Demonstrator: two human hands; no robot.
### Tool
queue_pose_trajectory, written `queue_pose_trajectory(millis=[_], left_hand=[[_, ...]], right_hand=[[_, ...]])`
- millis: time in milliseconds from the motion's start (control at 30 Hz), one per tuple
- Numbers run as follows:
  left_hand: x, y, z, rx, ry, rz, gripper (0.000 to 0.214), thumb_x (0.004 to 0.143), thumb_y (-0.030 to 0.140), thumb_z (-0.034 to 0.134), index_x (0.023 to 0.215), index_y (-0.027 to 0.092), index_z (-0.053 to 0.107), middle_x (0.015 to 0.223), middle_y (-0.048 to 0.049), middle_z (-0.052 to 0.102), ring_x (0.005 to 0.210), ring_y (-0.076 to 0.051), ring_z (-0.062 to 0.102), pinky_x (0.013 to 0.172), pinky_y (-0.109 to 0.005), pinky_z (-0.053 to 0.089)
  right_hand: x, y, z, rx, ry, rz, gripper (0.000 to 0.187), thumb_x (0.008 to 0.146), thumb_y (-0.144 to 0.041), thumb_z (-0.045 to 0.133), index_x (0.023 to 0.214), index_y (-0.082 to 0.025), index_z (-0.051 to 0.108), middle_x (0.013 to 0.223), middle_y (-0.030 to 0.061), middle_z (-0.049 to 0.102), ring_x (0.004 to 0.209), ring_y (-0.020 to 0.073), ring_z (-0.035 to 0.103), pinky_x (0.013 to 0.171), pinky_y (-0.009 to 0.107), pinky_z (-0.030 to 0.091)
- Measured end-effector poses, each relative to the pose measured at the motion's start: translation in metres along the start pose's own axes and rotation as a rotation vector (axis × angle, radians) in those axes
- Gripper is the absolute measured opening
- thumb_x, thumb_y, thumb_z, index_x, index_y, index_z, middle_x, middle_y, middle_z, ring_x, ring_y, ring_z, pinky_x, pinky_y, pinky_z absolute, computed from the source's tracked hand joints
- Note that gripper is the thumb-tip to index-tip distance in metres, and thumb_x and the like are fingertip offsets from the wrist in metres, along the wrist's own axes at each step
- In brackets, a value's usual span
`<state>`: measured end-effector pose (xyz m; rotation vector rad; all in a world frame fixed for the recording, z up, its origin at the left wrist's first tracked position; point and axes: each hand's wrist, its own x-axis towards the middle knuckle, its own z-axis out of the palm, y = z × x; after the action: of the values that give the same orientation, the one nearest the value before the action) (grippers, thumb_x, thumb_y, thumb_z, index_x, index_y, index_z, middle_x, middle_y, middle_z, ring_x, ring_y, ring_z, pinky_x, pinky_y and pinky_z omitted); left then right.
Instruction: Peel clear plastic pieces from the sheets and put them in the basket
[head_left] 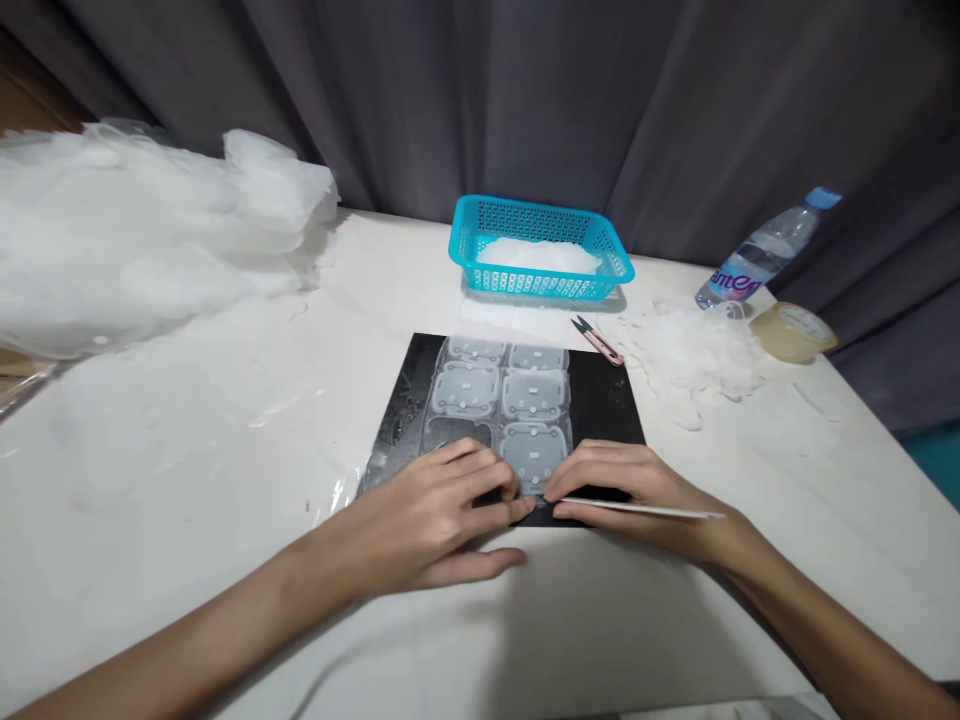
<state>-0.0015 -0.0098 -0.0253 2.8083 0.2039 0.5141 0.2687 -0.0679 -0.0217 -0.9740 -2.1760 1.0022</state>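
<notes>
Left hand, half-curled and gripping nothing, rests fingertips at the translucent panelled sheet; right hand pinches a slim white tool. Firm bracing should limit slipping.

1. Left of the black mat, the worktop offers a broad passage, until the white heap blocks the far left.
2. Straight ahead, the blue basket stands before the curtain; a way round opens on its left.
3. Snips, white scraps, a tape roll and a bottle crowd the far right.
4. Left hand and right hand obstruct the mat's near edge, a narrow gap between them.
5. Nearer, room remains between the forearms.
</notes>
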Motion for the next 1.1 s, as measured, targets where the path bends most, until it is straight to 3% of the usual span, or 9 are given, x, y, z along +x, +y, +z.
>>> queue_pose_trajectory(millis=[300,500,700,800,933,1100], left_hand=[[0.002,0.002,-0.001,-0.102,-0.065,-0.104,0.024,0.102,0.038,0.064,0.111,0.018,0.073,0.102,-0.0087,0.066,0.092,-0.023,0.06,0.086,-0.035,0.043],[0.001,0.003,-0.002,-0.097,-0.079,-0.125,0.024,0.104,0.036,0.061,0.112,0.017,0.073,0.102,-0.0083,0.065,0.091,-0.023,0.059,0.086,-0.036,0.041],[0.002,0.005,-0.002,-0.079,-0.063,-0.106,0.024,0.101,0.035,0.064,0.114,0.017,0.073,0.102,-0.0087,0.065,0.09,-0.023,0.059,0.086,-0.036,0.042],[0.002,0.006,-0.001,-0.062,-0.049,-0.092,0.024,0.101,0.034,0.063,0.116,0.017,0.072,0.101,-0.0087,0.066,0.09,-0.023,0.06,0.086,-0.035,0.043],[0.002,0.006,0.0,-0.057,-0.048,-0.097,0.024,0.103,0.035,0.06,0.114,0.017,0.072,0.099,-0.0082,0.066,0.089,-0.023,0.061,0.086,-0.036,0.043],[0.002,0.009,0.002,-0.073,-0.044,-0.116,0.023,0.105,0.036,0.057,0.11,0.017,0.07,0.098,-0.007,0.068,0.089,-0.023,0.063,0.086,-0.036,0.044]], right_hand=[[0.001,-0.005,0.004,-0.228,0.008,-0.202,0.016,0.105,-0.015,0.055,0.114,-0.016,0.068,0.107,0.0098,0.077,0.098,0.0171,0.071,0.087,0.028,0.056],[-0.008,-0.004,0.003,-0.371,0.049,-0.21,0.014,0.103,-0.011,0.054,0.105,-0.016,0.067,0.097,0.007,0.077,0.085,0.0151,0.071,0.076,0.025,0.057],[-0.005,0.0,0.01,-0.533,0.101,-0.328,0.018,0.106,-0.012,0.051,0.104,-0.017,0.069,0.099,0.0045,0.079,0.085,0.0136,0.072,0.074,0.023,0.055],[-0.002,0.001,0.016,-0.589,0.116,-0.315,0.019,0.107,-0.015,0.051,0.108,-0.017,0.069,0.1,0.004,0.078,0.085,0.0137,0.072,0.073,0.024,0.055],[-0.003,0.001,0.019,-0.768,0.135,-0.28,0.024,0.107,-0.024,0.051,0.121,-0.011,0.067,0.104,0.0099,0.076,0.092,0.0181,0.072,0.078,0.027,0.058],[-0.008,-0.002,0.028,-0.913,0.021,-0.332,0.033,0.107,-0.018,0.044,0.129,-0.002,0.062,0.111,0.0172,0.075,0.098,0.0267,0.07,0.086,0.037,0.059]])
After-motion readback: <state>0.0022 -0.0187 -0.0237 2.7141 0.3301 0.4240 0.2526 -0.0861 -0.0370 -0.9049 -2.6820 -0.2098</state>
